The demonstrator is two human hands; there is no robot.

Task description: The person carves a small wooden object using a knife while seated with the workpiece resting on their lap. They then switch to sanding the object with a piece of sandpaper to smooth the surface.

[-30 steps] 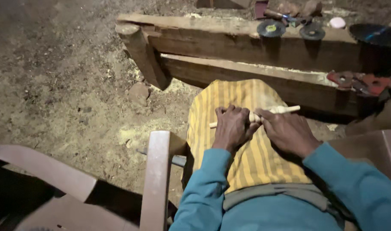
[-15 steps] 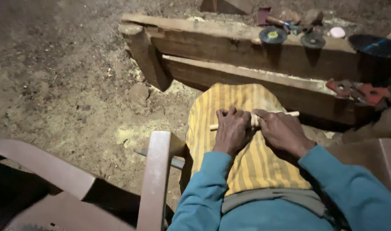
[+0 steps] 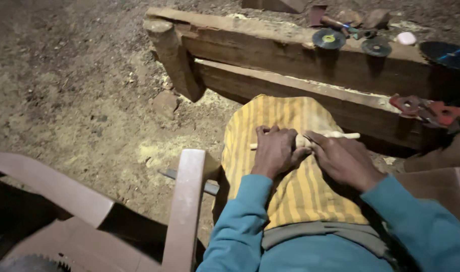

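A thin pale wooden stick [image 3: 340,135] lies across my lap, on a yellow striped cloth [image 3: 285,191] that covers my thigh. My left hand [image 3: 275,151] is closed around the left part of the stick, its end poking out at the left. My right hand [image 3: 343,158] rests flat over the middle of the stick, fingers pointing left and touching my left hand. The stick's right end sticks out past my right hand. Both arms wear teal sleeves.
Two heavy wooden beams [image 3: 290,55] lie ahead on the sawdust-strewn dirt floor. Grinding discs [image 3: 329,38] and small tools sit on the far beam, red tools [image 3: 426,108] on the near one. A plastic chair arm [image 3: 184,201] stands at my left.
My right hand has slid left along the stick toward my left hand, covering more of it. The view has shifted slightly.
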